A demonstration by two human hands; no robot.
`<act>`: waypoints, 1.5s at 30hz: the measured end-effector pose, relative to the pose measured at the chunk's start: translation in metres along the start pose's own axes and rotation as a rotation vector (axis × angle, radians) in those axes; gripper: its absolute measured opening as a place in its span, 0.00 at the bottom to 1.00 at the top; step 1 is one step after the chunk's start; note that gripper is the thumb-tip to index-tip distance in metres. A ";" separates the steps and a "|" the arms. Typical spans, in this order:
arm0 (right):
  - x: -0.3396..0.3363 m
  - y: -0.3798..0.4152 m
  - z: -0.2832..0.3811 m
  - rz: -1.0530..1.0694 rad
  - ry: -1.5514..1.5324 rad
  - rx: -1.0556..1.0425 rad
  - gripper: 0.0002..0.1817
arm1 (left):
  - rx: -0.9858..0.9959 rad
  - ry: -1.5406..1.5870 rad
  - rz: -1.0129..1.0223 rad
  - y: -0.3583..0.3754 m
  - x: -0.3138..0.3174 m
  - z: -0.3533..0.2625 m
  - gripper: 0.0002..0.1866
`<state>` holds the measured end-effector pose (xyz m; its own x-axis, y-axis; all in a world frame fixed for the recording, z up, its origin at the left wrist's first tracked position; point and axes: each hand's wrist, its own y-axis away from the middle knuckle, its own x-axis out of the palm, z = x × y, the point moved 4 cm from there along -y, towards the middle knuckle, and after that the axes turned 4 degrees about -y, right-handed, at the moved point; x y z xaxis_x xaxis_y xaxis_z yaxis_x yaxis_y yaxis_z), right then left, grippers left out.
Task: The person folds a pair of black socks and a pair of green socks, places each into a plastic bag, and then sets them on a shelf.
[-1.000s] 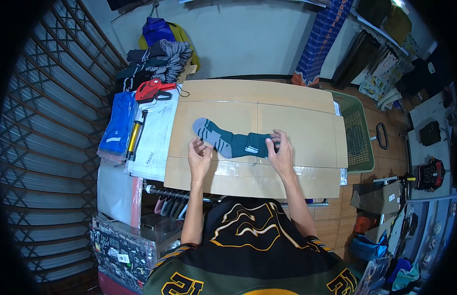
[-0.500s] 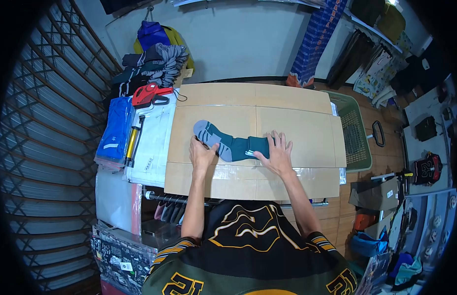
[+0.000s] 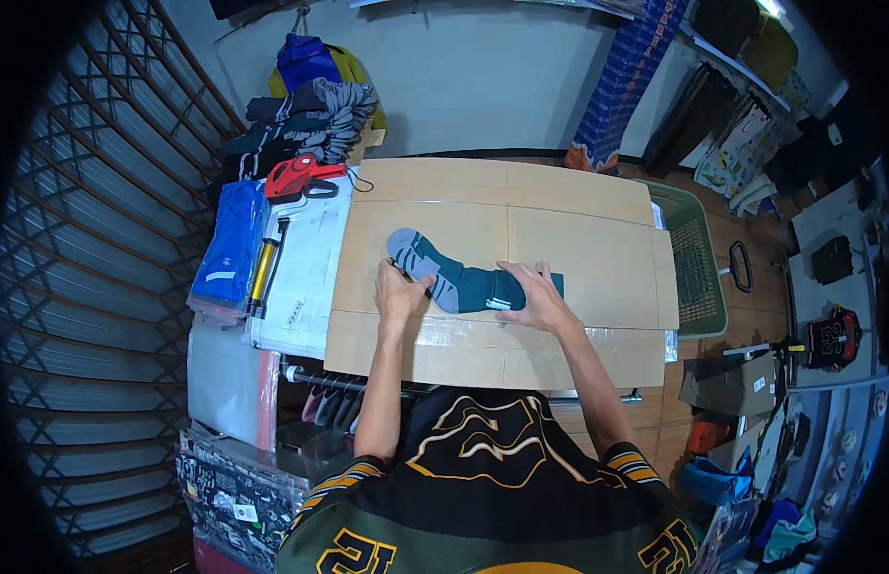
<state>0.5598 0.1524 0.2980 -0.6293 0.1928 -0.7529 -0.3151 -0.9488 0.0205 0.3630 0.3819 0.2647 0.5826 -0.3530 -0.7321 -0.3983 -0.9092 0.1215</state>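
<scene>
Sock [image 3: 473, 285], green with a grey toe and heel, lay flat across the big sheet of cardboard [image 3: 598, 258], left of its middle, toe to my left and cuff to my right. Beyond the sheet's right edge stood a green basket [image 3: 693, 268]; off its far left corner rose a heap of clothes [image 3: 311, 120], and nearer, on the left, were a blue packet [image 3: 229, 239], a red tool [image 3: 296, 180] and a yellow pump [image 3: 263, 273]. None of these touched the sock. My right hand [image 3: 540, 298] lay over the leg part, thumb and fingers set wide at its near and far edges, with a bit of cuff showing past the hand. My left hand [image 3: 399, 295] was at the foot, also wide, its thumb on the grey part and its fingers by the toe. I couldn't tell whether there was one layer or a pair stacked. If there were two, uneven pressure from my palms could have slid one off the other and left the edges out of line. Pushing both hands inward would have bunched the leg into creases, and a careless right thumb, close to the small white marks [image 3: 502, 303], might have rucked the knit there.
</scene>
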 end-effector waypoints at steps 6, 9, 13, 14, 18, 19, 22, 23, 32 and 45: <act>0.005 0.009 0.000 -0.087 0.058 -0.057 0.54 | 0.059 -0.138 -0.140 -0.005 0.021 0.007 0.51; 0.002 0.018 -0.001 -0.202 0.059 0.011 0.51 | -0.010 -0.092 -0.063 -0.005 0.015 0.001 0.52; 0.004 0.036 -0.028 -0.359 0.137 0.143 0.51 | -0.056 0.018 0.015 -0.005 0.010 -0.007 0.49; 0.009 0.040 -0.032 -0.345 0.148 0.149 0.51 | -0.043 0.046 0.014 -0.007 0.013 -0.007 0.47; 0.017 0.052 -0.036 -0.343 0.201 0.147 0.51 | 0.116 0.429 -0.047 -0.001 0.024 -0.014 0.32; 0.018 0.054 -0.035 -0.352 0.215 0.139 0.52 | 0.162 0.540 -0.059 0.005 0.028 -0.020 0.28; 0.019 0.053 -0.038 -0.344 0.227 0.141 0.53 | 0.292 0.680 -0.069 0.037 0.032 -0.047 0.21; 0.020 0.053 -0.039 -0.346 0.218 0.137 0.56 | 0.335 0.696 -0.068 0.052 0.029 -0.061 0.20; 0.002 0.063 -0.051 -0.416 -0.027 0.073 0.76 | 0.847 0.061 0.398 0.089 0.044 -0.097 0.31; -0.004 0.069 -0.046 -0.386 0.085 0.085 0.65 | 0.945 -0.193 0.633 0.064 0.077 -0.116 0.63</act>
<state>0.5728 0.0750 0.2721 -0.3934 0.5060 -0.7676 -0.5766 -0.7861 -0.2227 0.4641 0.2711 0.2939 0.0029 -0.5731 -0.8195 -0.9996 -0.0239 0.0132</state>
